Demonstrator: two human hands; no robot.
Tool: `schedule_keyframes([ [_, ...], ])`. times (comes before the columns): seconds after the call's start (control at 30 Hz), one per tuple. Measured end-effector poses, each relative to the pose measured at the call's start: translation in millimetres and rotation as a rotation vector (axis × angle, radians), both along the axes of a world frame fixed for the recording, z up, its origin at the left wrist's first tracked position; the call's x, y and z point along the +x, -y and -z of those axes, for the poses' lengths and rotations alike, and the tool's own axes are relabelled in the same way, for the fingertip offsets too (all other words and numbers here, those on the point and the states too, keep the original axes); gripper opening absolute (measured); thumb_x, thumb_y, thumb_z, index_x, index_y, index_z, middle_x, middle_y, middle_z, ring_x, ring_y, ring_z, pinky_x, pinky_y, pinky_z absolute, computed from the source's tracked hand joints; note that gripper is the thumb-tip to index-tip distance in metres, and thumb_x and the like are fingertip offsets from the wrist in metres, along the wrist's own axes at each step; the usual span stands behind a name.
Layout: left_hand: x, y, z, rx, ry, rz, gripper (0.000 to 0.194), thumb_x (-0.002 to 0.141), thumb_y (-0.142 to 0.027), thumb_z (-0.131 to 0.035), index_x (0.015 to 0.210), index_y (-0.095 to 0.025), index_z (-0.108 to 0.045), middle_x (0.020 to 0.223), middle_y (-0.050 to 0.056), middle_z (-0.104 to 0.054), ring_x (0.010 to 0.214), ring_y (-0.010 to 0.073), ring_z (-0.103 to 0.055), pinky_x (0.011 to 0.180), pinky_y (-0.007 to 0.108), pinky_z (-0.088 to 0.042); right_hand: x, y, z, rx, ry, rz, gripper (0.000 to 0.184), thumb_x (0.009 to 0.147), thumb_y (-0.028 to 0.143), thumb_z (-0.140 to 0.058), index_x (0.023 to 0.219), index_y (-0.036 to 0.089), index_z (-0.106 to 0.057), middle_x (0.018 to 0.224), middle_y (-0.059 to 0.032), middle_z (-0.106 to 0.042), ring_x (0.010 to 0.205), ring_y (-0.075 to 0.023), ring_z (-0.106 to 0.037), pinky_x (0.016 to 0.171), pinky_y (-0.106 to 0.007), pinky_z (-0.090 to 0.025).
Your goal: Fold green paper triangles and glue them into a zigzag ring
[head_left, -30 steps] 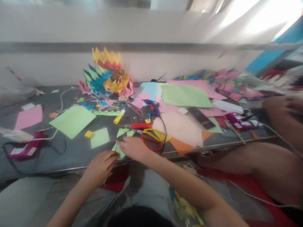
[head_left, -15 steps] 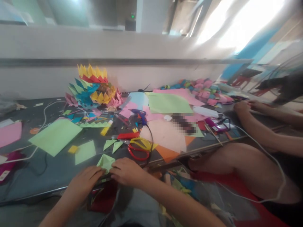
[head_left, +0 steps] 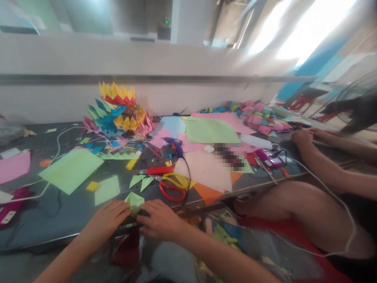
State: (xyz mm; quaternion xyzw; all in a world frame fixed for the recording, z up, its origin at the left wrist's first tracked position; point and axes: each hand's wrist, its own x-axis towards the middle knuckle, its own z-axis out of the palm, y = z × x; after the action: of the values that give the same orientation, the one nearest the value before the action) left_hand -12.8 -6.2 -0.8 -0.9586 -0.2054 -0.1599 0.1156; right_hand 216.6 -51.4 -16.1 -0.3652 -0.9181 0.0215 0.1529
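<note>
At the table's front edge, a piece of folded light green paper (head_left: 135, 199) is between my two hands. My left hand (head_left: 114, 213) grips its left side with the fingers closed. From the right, my right hand (head_left: 157, 218) pinches its other side, fingertips partly hidden. Two small green paper triangles (head_left: 141, 182) lie just beyond the hands. Beside them are scissors with red and yellow handles (head_left: 173, 186) and a red-handled tool (head_left: 160, 169). A green paper square (head_left: 107, 190) and a yellow block (head_left: 92, 186) rest to the left.
Colourful folded-paper crowns (head_left: 118, 106) are stacked at the back. A blue glue gun (head_left: 176, 147) with a cable lies mid-table, near large coloured sheets (head_left: 212, 130). Another person's arms (head_left: 330, 163) and bare leg are at the right. A white cord (head_left: 344, 208) hangs there.
My hands stay on the green paper and have shifted slightly; the left wrist is a little lower. The paper's raised point looks lower and narrower. The whole view has moved slightly.
</note>
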Motion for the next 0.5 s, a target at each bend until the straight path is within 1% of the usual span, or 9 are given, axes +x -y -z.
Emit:
schedule_keyframes([
  [0.1, -1.8, 9.2, 5.6, 0.026, 0.006, -0.057, 0.033, 0.081, -0.002, -0.038, 0.098, -0.017, -0.063, 0.098, 0.006, -0.067, 0.092, 0.0188, -0.061, 0.082, 0.030, -0.046, -2.5, 0.1, -0.9, -0.011, 0.014, 0.024, 0.033, 0.087, 0.046, -0.047, 0.111, 0.024, -0.056, 0.113, -0.0062, -0.055, 0.105, -0.0195, -0.047, 0.082, -0.032, -0.036],
  [0.23, -1.2, 22.9, 24.0, 0.073, 0.086, -0.109, 0.031, 0.086, -0.012, -0.041, 0.108, -0.016, -0.061, 0.107, 0.008, -0.066, 0.101, 0.0190, -0.060, 0.089, 0.030, -0.045, -5.2, 0.0, -0.5, -0.024, 0.019, 0.042, 0.035, 0.088, 0.047, -0.046, 0.112, 0.024, -0.055, 0.116, -0.0061, -0.055, 0.106, -0.0201, -0.046, 0.084, -0.034, -0.035],
  [0.33, -1.0, 30.1, 35.7, 0.070, 0.136, -0.141, 0.034, 0.087, -0.020, -0.043, 0.118, -0.016, -0.057, 0.115, 0.010, -0.064, 0.108, 0.0197, -0.058, 0.093, 0.030, -0.044, -6.2, 0.7, 2.3, -0.028, 0.010, 0.049, 0.037, 0.088, 0.047, -0.046, 0.117, 0.025, -0.052, 0.118, -0.0064, -0.055, 0.107, -0.0204, -0.045, 0.086, -0.035, -0.034],
  [0.4, -2.1, 32.3, 38.1, 0.077, 0.140, -0.139, 0.038, 0.085, -0.022, -0.045, 0.121, -0.017, -0.054, 0.118, 0.010, -0.063, 0.111, 0.0207, -0.057, 0.094, 0.031, -0.044, -6.6, 1.0, 4.7, -0.025, -0.004, 0.059, 0.038, 0.088, 0.047, -0.046, 0.120, 0.026, -0.051, 0.117, -0.0069, -0.056, 0.107, -0.0209, -0.045, 0.086, -0.036, -0.034],
  [0.5, -4.5, 31.8, 35.6, 0.085, 0.121, -0.106, 0.038, 0.083, -0.022, -0.048, 0.120, -0.017, -0.055, 0.119, 0.010, -0.062, 0.111, 0.0217, -0.057, 0.093, 0.031, -0.045, -6.4, 0.2, 6.8, -0.036, -0.030, 0.063, 0.036, 0.090, 0.044, -0.043, 0.121, 0.029, -0.052, 0.117, -0.0062, -0.056, 0.106, -0.0203, -0.047, 0.085, -0.036, -0.034],
])
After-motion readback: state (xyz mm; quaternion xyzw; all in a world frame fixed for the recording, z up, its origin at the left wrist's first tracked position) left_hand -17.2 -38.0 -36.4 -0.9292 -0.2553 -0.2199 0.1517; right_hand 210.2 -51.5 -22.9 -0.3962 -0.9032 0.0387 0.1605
